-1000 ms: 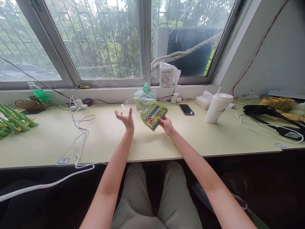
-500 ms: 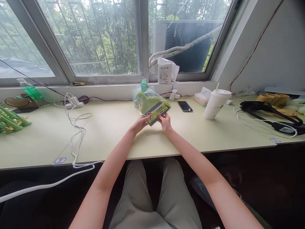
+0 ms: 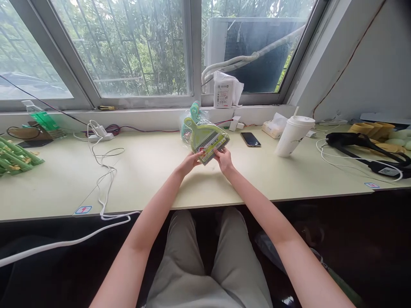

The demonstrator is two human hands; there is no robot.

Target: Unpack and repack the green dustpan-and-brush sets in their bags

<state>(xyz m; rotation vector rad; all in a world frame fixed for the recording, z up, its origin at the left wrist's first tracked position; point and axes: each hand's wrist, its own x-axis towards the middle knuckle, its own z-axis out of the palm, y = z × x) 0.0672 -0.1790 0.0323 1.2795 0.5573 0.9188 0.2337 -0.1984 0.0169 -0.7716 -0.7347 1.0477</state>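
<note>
Right now I see both hands clenched on the lower edge of a green dustpan set (image 3: 205, 136) in its clear wrapper: the left hand (image 3: 189, 162) pinches the bottom left corner, the right hand (image 3: 224, 159) the bottom right, by the printed label. The pack is held tilted above the table (image 3: 154, 179), handle end pointing toward the window sill. Just right of it lie a dark phone (image 3: 251, 139) and a tissue pack (image 3: 272, 127), then a white lidded cup (image 3: 293, 136) with a straw. A white cable (image 3: 102, 171) trails across the table on the left, and green pieces (image 3: 16, 156) sit at the far left edge.
</note>
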